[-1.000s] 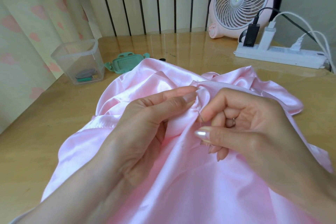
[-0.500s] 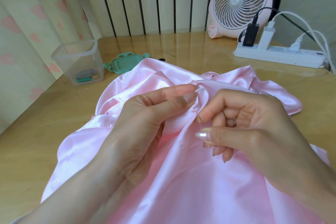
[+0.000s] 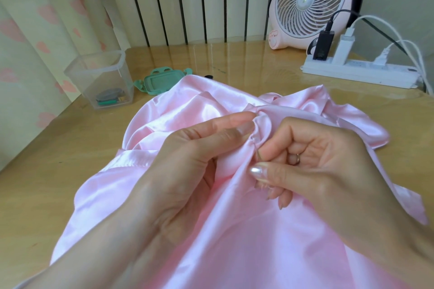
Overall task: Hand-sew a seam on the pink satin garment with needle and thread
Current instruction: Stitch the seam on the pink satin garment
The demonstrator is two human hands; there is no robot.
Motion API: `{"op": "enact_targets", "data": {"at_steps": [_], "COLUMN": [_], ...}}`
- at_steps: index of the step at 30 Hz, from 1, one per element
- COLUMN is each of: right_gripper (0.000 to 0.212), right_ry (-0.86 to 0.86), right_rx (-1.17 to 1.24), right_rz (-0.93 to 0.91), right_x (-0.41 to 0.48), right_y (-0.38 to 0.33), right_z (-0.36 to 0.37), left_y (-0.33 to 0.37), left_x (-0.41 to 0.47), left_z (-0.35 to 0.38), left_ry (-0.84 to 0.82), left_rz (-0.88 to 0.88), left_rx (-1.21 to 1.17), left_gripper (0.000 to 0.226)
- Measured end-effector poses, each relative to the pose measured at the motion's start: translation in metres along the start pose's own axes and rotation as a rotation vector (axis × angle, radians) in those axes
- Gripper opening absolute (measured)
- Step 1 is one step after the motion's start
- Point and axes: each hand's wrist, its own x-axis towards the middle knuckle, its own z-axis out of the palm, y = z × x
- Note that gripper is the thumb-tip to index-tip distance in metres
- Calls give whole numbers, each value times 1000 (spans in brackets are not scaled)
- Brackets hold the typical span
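The pink satin garment lies bunched across the wooden table and runs down toward me. My left hand pinches a raised fold of the satin between thumb and forefinger. Right beside it, my right hand pinches a thin needle that sticks into the fold's edge, its other fingers curled. No thread can be made out.
A clear plastic box with small sewing items stands at the left, its green lid beside it. A pink desk fan and a white power strip with plugs and cables sit at the back right. Curtains hang at the left.
My hands have stayed almost in place on the fold. The right hand's fingers shifted slightly at the needle.
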Motion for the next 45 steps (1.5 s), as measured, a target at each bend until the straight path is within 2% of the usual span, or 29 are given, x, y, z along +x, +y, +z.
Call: {"op": "enact_targets", "data": {"at_steps": [3, 8, 12, 15, 29, 38, 45], "right_gripper": [12, 10, 20, 8, 8, 11, 10], "right_ry": [3, -13, -13, -20, -100, -90, -30], "right_rx": [46, 103, 102, 134, 265, 267, 206], "right_rz": [37, 92, 106, 105, 136, 106, 48], "right_x": [0, 0, 1, 1, 0, -1, -1], "right_y": [1, -1, -3, -2, -10, -11, -6], "right_z": [0, 0, 0, 1, -3, -1, 1], "left_y": [-1, -1, -1, 0, -4, -7, -1], "left_x": [-1, -1, -1, -1, 1, -1, -1], "left_z": [-1, 1, 0, -1, -5, -3, -2], "left_ry": [30, 13, -18, -24, -36, 2, -40], "left_rz": [-28, -21, -23, -14, 449, 530, 462], "left_rx": [-5, 11, 17, 22, 286, 378, 366], "left_gripper": [35, 32, 28, 31, 27, 29, 27]}}
